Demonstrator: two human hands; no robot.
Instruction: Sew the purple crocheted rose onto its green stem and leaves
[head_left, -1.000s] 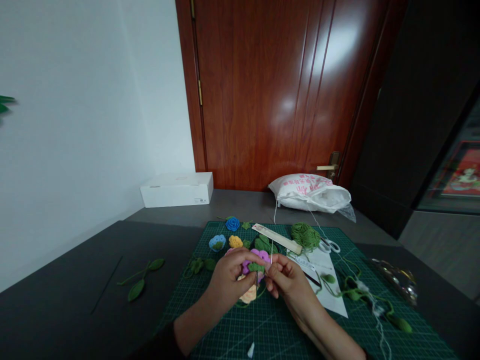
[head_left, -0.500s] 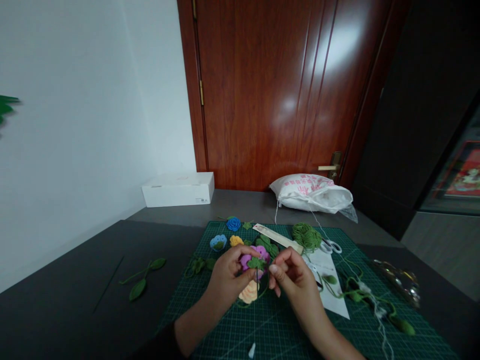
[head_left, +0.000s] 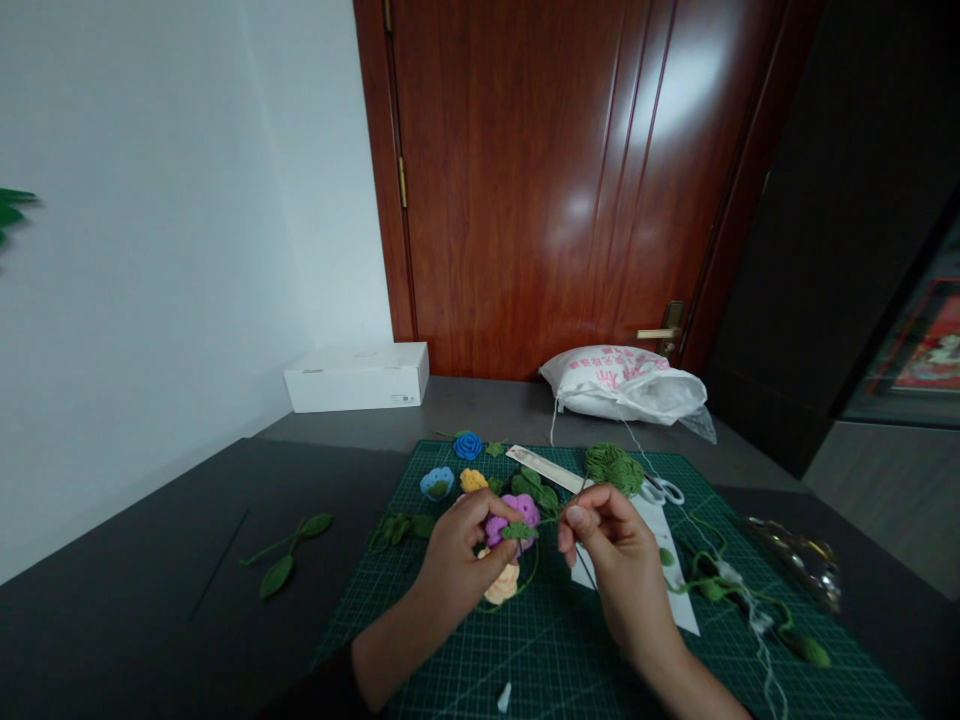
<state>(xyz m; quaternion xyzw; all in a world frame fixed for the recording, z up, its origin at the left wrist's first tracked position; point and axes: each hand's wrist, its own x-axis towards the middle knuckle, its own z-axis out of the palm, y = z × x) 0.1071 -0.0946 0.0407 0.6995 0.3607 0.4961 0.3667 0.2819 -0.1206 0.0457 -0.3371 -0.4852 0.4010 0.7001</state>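
1. Left hand (head_left: pixel 463 550): pinches purple flower (head_left: pixel 523 508) and green piece (head_left: pixel 514 532) between thumb and fingers.
2. Right hand (head_left: pixel 616 535): fingertips pinched on green strand (head_left: pixel 548 520), which runs across to the green piece. Thin dark line below the fingers; cannot tell if needle or yarn.
3. Purple flower: above cutting mat (head_left: pixel 450 670), between the hands, just behind peach flower (head_left: pixel 502 584). Petals point away from the person, green piece on the near side; green piece's long axis runs roughly left-right.
4. Writing: pink characters on white bag (head_left: pixel 600 372), too blurred to read surely. White box (head_left: pixel 356 385) has a small label, illegible.
5. Containers: bag lies on its side, mouth toward the right, contents hidden. Box closed. Cup-shaped light blue flower (head_left: pixel 428 478) has a green bit (head_left: pixel 437 490) inside.
6. Near right hand: green yarn (head_left: pixel 613 467), scissors (head_left: pixel 670 491), paper (head_left: pixel 681 608).
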